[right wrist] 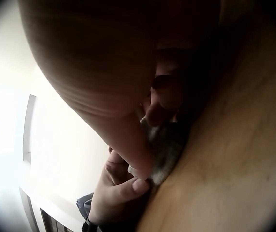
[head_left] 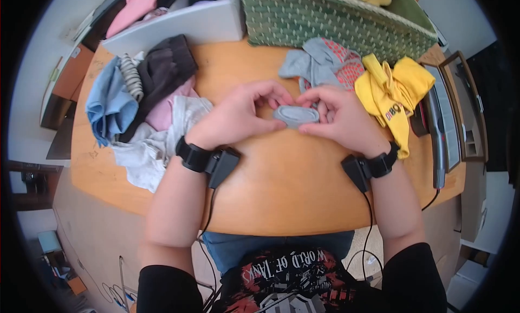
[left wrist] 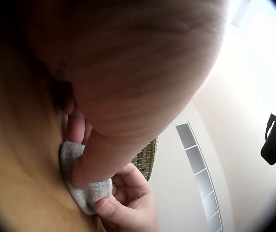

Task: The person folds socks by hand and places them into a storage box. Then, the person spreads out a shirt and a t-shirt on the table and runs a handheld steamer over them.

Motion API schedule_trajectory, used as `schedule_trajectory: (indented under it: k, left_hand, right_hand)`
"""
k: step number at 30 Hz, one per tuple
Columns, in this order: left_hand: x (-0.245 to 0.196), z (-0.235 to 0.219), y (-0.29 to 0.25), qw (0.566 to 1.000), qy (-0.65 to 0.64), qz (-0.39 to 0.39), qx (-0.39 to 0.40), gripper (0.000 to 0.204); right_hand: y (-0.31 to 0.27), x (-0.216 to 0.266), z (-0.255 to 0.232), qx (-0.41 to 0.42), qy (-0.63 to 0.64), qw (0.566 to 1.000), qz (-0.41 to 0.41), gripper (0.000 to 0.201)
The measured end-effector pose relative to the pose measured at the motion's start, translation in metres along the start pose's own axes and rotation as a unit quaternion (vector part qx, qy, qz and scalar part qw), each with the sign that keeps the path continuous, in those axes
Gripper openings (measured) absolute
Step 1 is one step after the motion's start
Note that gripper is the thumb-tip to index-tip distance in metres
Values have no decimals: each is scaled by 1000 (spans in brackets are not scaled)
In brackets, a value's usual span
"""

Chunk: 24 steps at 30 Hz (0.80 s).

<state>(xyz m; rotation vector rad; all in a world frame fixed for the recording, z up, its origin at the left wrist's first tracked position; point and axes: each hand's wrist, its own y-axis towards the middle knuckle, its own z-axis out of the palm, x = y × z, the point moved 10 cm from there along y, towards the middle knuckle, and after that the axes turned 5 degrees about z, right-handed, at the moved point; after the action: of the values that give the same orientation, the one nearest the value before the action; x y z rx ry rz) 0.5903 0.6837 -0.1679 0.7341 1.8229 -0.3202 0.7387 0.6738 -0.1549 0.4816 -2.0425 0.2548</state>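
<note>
A rolled grey sock (head_left: 296, 115) lies low over the table, with its coiled edge facing up. My left hand (head_left: 245, 111) holds one end of it, thumb at the near side and fingers curled at the far side. At the other end my right hand (head_left: 346, 118) pinches the roll between thumb and curled fingers. In the left wrist view, the grey sock (left wrist: 82, 195) sits between both hands close to the wood. The right wrist view shows the sock (right wrist: 166, 152) in shadow, partly hidden by the fingers.
On the left lie blue cloth (head_left: 108, 104), dark trousers (head_left: 168, 63) and a pale grey garment (head_left: 143, 156). Grey and red clothing (head_left: 319, 63) and a yellow garment (head_left: 395, 88) lie right. Behind stand a white box (head_left: 184, 28) and a green woven basket (head_left: 325, 23). A wooden table (head_left: 281, 188) supports them.
</note>
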Motion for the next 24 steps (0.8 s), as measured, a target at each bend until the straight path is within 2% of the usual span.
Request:
schedule_trajectory:
  k: [2, 4, 6, 8, 11, 14, 17, 18, 20, 21, 23, 24]
  left_hand:
    - [-3, -1, 2, 1000, -14, 8, 2, 37]
    - [-17, -4, 2, 999, 16, 32, -3, 40]
    - [-17, -5, 6, 997, 28, 66, -18, 45]
    - [-16, -6, 6, 997, 42, 63, -21, 44]
    - [-19, -6, 9, 995, 61, 75, -24, 40]
    - [-24, -6, 10, 997, 59, 57, -14, 32]
    - [-22, -5, 10, 999, 37, -16, 10, 27]
    - [-23, -13, 10, 999, 44, -17, 12, 27]
    - [-43, -37, 2, 985, 153, 83, -6, 27]
    - [-55, -58, 1, 984, 166, 63, -15, 28]
    - [-79, -112, 4, 975, 208, -61, -43, 31]
    - [-74, -143, 0, 978, 166, -71, -106, 31]
  right_hand:
    - [-1, 5, 0, 5, 10, 1000, -4, 40]
    - [1, -1, 2, 27, 12, 999, 43, 40]
    - [2, 4, 1, 21, -1, 1000, 22, 40]
    - [3, -2, 0, 10, 65, 996, 59, 40]
    - [2, -6, -1, 7, 74, 995, 65, 39]
    - [3, -15, 2, 1, 102, 993, 53, 39]
    - [5, -14, -2, 13, 203, 977, 58, 36]
    - [5, -11, -5, 11, 208, 977, 53, 36]
    - [5, -19, -6, 16, 324, 939, 113, 30]
    - [5, -29, -5, 12, 333, 932, 142, 22]
    - [5, -32, -5, 14, 344, 929, 139, 20]
    - [5, -33, -5, 19, 350, 926, 138, 17]
